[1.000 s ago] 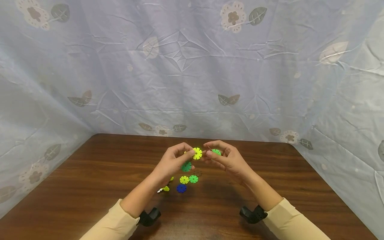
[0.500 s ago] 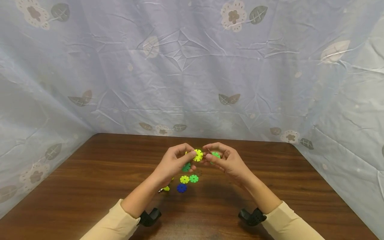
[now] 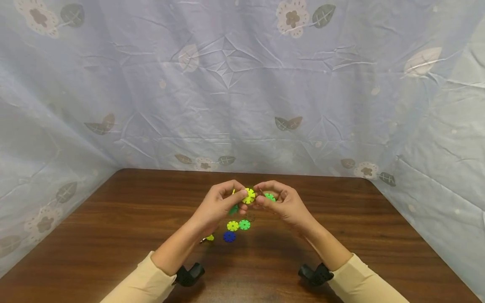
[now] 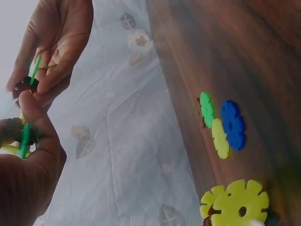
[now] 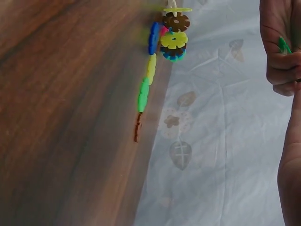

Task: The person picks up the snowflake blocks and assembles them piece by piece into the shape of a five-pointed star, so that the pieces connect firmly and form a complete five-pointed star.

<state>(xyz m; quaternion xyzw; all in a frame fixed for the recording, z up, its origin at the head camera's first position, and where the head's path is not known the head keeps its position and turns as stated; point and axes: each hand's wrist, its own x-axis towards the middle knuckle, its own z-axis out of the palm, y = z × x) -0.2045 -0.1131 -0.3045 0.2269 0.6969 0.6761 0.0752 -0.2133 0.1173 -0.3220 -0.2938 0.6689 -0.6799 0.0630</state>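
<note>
Above the table, my left hand (image 3: 217, 203) pinches a yellow notched disc (image 3: 249, 196) between thumb and index finger. A darker green disc (image 3: 233, 209) shows under that hand, beside the yellow one. Facing it, my right hand (image 3: 286, 205) holds a brown notched disc (image 4: 22, 87) with a bright green disc (image 3: 270, 197) standing crosswise on it. In the left wrist view, the brown disc meets the tip of the left thumb, and another green disc (image 4: 24, 141) sits edge-on inside the left hand. The fingers partly hide both held groups.
Below the hands lie a yellow disc (image 3: 233, 226), a green disc (image 3: 244, 224), a blue disc (image 3: 229, 236) and a brown disc (image 5: 138, 127) on the wooden table (image 3: 151, 235). A group of joined discs (image 5: 175, 40) stands left of them. Patterned cloth (image 3: 242, 105) surrounds the table.
My right hand has shifted slightly left with its green and brown discs, closing the gap to the yellow disc. My left hand has barely moved and keeps its pinch.
</note>
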